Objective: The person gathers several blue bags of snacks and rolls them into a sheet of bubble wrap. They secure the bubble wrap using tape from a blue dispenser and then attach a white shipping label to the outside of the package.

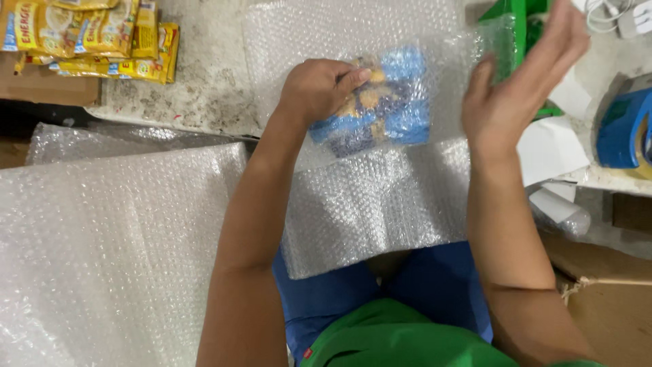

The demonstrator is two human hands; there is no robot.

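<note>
My left hand [319,88] presses down on a blue and yellow packet [384,105] that lies folded inside a sheet of bubble wrap [370,204] on the worn white worktop [204,81]. Part of the sheet covers the packet, and the rest hangs over the table edge toward my lap. To the right of the packet, my right hand [519,81] is lifted, flat, fingers spread and pointing away from me, holding nothing; its thumb side brushes the raised flap of wrap.
Several yellow sachets [88,34] are stacked at the far left. A large roll of bubble wrap [109,251] fills the lower left. A blue tape dispenser [625,129], white paper [553,146] and a green object [516,27] stand on the right. Cardboard [604,299] sits at lower right.
</note>
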